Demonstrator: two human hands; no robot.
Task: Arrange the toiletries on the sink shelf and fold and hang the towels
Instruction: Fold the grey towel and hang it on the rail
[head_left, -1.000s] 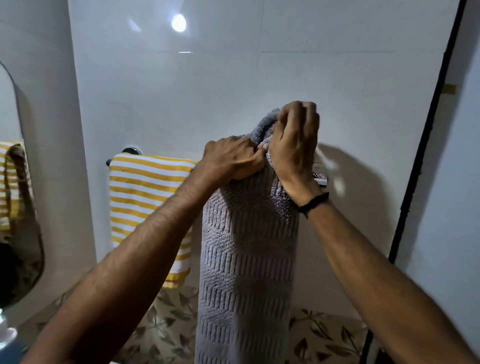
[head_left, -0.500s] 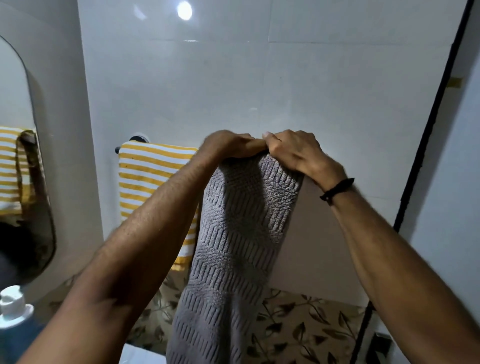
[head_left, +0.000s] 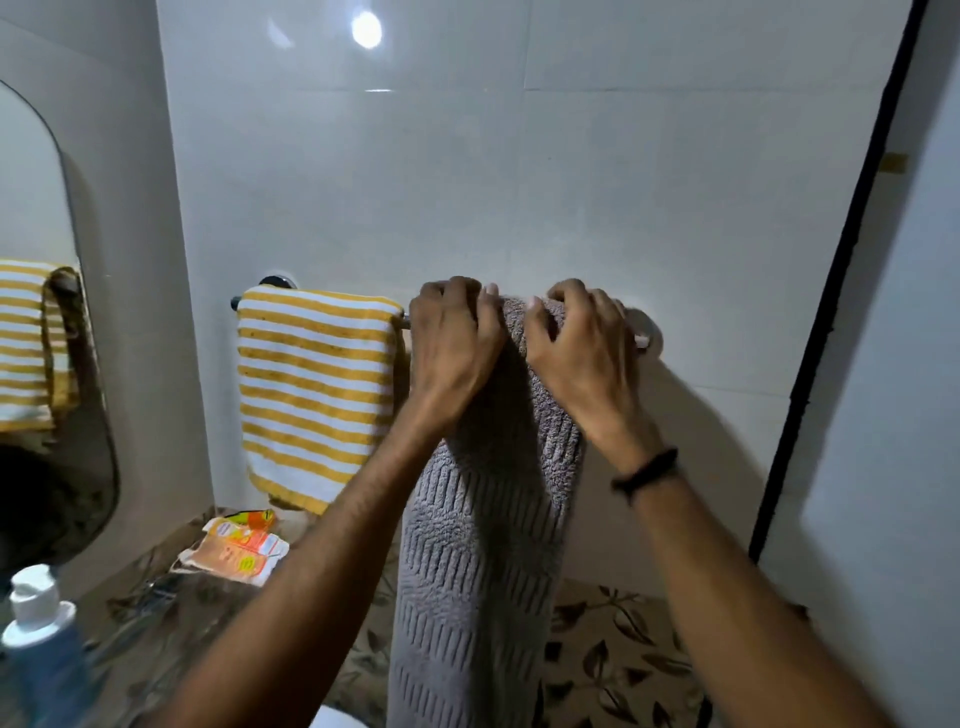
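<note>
A folded grey ribbed towel (head_left: 483, 561) hangs down over the wall-mounted towel bar (head_left: 647, 332), its top fold lying on the bar. My left hand (head_left: 452, 353) grips the towel's top on the left side. My right hand (head_left: 582, 353) grips the top on the right, fingers curled over the fold. A yellow-and-white striped towel (head_left: 317, 389) hangs folded on the same bar, just left of the grey one. Most of the bar is hidden by the towels and my hands.
A mirror (head_left: 36, 332) on the left wall reflects the striped towel. Orange packets (head_left: 239, 545) lie on a glass shelf below the striped towel. A blue bottle with a white cap (head_left: 41, 644) stands bottom left. A black door frame (head_left: 831, 291) runs on the right.
Both hands came down from above the bar with the grey towel's top, and the fold now rests on the bar. The view dropped, showing the shelf and packets.
</note>
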